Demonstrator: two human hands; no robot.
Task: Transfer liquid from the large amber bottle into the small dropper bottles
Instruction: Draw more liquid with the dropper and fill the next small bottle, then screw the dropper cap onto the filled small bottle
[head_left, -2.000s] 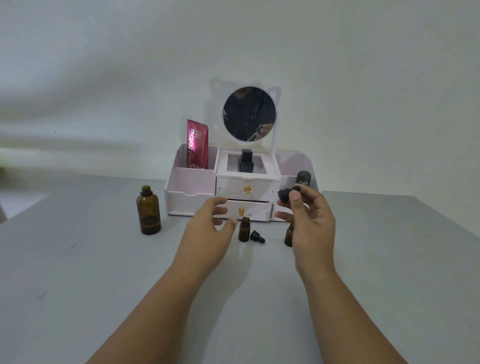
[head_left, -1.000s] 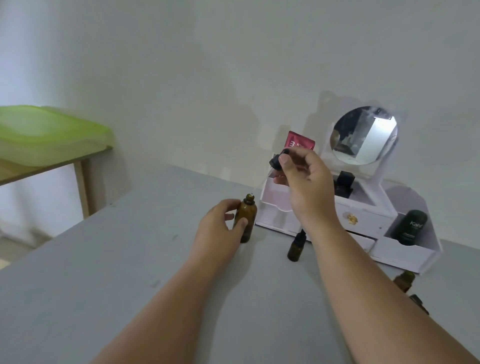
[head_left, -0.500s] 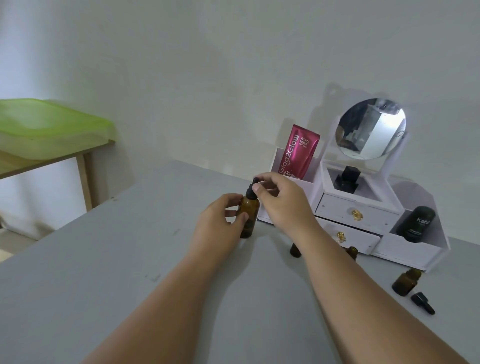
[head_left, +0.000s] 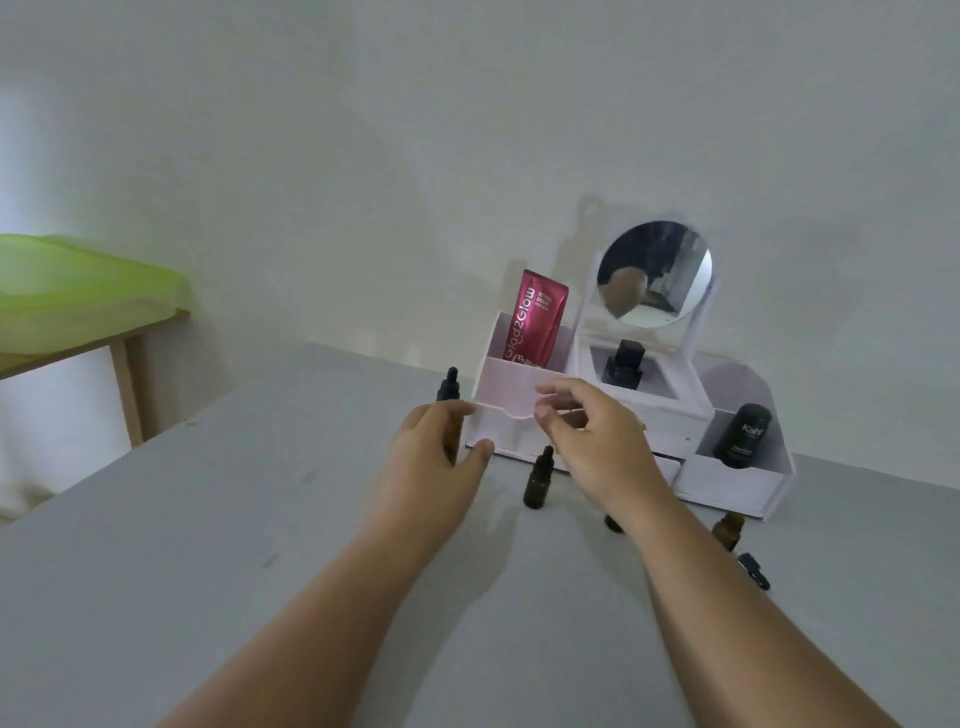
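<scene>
The large amber bottle (head_left: 453, 434) stands upright on the grey table (head_left: 208, 545), with a black dropper cap (head_left: 449, 385) on its neck. My left hand (head_left: 436, 462) curves loosely round it, the thumb standing off from the glass. My right hand (head_left: 592, 436) hovers to the right with relaxed fingers and holds nothing. A capped small dropper bottle (head_left: 537, 480) stands between my hands. Another small bottle (head_left: 613, 523) is mostly hidden behind my right forearm. A third small bottle (head_left: 727, 532) stands uncapped at the right, a loose dropper cap (head_left: 754, 570) lying beside it.
A white organizer (head_left: 737, 480) with a round mirror (head_left: 653, 273) stands against the wall. It holds a pink tube (head_left: 537, 322), a black bottle (head_left: 743, 434) and a small black item (head_left: 625, 364). A green tray (head_left: 67, 291) lies on a wooden table at the left.
My right hand left the dropper cap on the large bottle and drew back to the right, empty. My left hand's grip on the bottle has loosened. The view shifted slightly.
</scene>
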